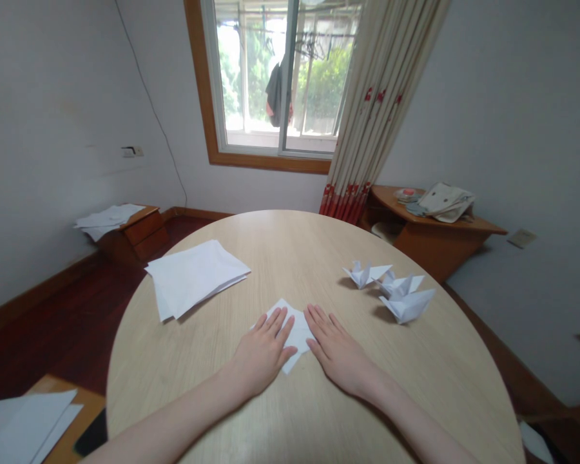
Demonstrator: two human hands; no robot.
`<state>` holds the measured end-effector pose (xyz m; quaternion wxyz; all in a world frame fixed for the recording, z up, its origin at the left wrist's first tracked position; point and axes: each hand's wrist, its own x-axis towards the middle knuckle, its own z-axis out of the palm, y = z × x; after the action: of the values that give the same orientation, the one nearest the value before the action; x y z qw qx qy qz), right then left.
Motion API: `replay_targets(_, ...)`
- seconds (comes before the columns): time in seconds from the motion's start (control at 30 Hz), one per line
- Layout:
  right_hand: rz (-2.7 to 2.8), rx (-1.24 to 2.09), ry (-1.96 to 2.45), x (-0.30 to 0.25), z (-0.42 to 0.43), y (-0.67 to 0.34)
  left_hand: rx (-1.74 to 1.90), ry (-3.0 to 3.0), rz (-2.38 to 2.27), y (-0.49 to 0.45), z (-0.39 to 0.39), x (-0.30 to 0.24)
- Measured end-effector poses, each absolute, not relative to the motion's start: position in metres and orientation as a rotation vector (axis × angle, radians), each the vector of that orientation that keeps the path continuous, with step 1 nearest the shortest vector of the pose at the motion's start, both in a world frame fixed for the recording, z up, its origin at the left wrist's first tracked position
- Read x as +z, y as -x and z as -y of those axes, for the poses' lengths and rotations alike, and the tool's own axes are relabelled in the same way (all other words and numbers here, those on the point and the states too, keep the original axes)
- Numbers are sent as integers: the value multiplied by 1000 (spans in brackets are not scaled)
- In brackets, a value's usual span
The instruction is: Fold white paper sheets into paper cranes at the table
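Note:
A small folded sheet of white paper [298, 332] lies flat on the round wooden table [290, 251], in front of me. My left hand [263, 351] rests palm down over its left part, fingers stretched out and slightly apart. From the other side my right hand [338, 348] lies flat, with its fingertips on the paper's right edge. Both hands partly cover the paper, so its full outline is hidden. To the right stand several folded paper cranes [408, 304], grouped close together.
A stack of white paper [198, 274] lies at the table's left. More sheets rest on a small drawer cabinet [147, 232] and on a low surface at bottom left. A corner shelf [435, 235] with a cloth bag [447, 201] stands at back right, beside the curtain [372, 109].

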<state>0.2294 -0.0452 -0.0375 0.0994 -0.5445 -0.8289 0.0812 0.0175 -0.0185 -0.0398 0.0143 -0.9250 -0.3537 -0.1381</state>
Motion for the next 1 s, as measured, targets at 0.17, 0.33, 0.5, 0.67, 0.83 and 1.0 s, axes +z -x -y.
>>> replay_targets(0.17,2453,220,1509,-35,44,-233,-474,2942,1091,-16,14,-40)
replay_targets(0.33,2472,247,1530,-29,45,-231,-429,2982,1066,-12,9,-33)
replay_targets(0.5,2498,236,1488,-24,47,-227,-470,3018,993,-8,5,-27)
replay_targets(0.67,2476,213,1396,-26,46,-226,-497,3078,1013,-7,2,-27)
replay_targets(0.83,2440,147,1249,-24,47,-226,-505,3150,1074,-7,3,-24)
replay_targets(1.0,2415,146,1217,-14,53,-226,-497,3177,1136,-7,5,-18)
